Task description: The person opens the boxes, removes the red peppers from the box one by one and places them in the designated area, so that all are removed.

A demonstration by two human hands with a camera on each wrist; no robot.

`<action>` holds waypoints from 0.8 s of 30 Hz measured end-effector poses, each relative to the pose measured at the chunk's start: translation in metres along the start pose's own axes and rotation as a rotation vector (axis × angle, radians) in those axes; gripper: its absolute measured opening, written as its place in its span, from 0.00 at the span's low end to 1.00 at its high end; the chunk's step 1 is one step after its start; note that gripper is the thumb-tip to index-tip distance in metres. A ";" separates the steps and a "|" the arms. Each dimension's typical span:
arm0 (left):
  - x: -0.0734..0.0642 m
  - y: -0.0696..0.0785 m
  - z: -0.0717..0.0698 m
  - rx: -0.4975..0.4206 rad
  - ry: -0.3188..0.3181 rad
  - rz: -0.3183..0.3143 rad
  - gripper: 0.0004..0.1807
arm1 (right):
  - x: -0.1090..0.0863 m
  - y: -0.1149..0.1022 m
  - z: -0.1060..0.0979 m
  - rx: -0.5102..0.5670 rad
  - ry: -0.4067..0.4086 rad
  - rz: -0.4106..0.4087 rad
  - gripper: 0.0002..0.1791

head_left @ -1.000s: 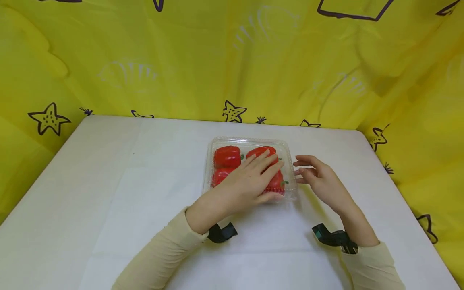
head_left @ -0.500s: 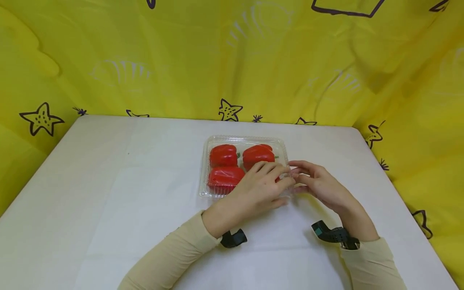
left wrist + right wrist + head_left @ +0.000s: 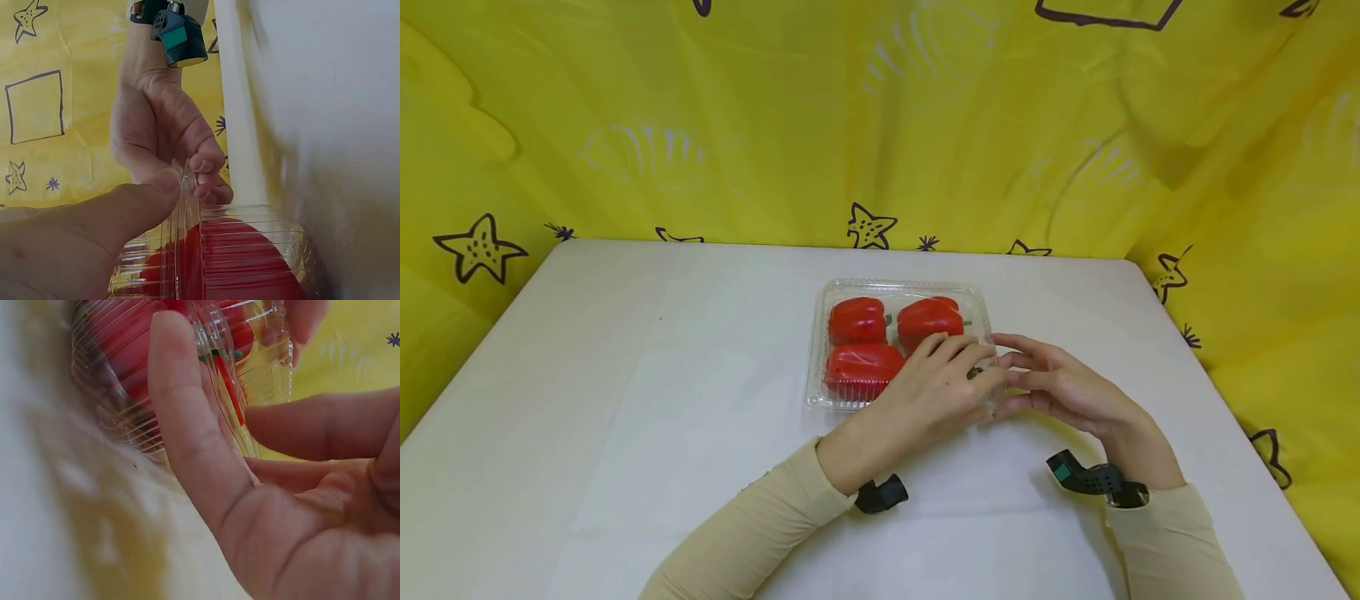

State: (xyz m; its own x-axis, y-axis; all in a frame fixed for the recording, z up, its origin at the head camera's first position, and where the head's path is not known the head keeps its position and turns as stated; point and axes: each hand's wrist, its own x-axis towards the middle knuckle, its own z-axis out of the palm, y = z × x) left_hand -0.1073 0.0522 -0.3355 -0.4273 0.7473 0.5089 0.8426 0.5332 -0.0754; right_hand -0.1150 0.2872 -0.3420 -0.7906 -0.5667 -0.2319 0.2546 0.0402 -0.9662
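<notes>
A clear plastic clamshell box, its lid down, stands on the table with red bell peppers inside. My left hand lies over its front right part, fingers bent over the lid and covering the pepper there. In the left wrist view, a left fingertip is right at the box's rim. My right hand comes from the right and grips the edge at the same corner, its thumb and fingers on opposite sides of the rim in the right wrist view. A green stem shows through the plastic.
The box rests on a white-covered table. A yellow curtain with dark starfish drawings hangs behind and along the sides. Each wrist carries a black camera mount.
My left hand has slid from the middle of the lid to the front right corner, its fingers now more bent. The right hand has moved in from beside the box to its rim.
</notes>
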 end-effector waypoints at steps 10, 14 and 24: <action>0.000 0.007 -0.004 0.047 -0.144 0.044 0.15 | -0.001 0.005 -0.005 0.044 -0.043 -0.011 0.35; 0.002 0.010 -0.007 0.090 -0.213 0.051 0.15 | 0.000 0.009 -0.007 0.079 -0.070 -0.023 0.36; 0.001 0.014 -0.002 0.280 -0.228 0.113 0.20 | -0.001 0.012 -0.009 0.082 -0.094 -0.018 0.40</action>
State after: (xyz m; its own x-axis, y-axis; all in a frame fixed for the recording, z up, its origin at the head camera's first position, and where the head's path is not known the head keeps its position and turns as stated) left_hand -0.0952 0.0591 -0.3343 -0.4251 0.8601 0.2819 0.7801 0.5061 -0.3678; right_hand -0.1164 0.2959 -0.3548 -0.7407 -0.6416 -0.1995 0.2889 -0.0360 -0.9567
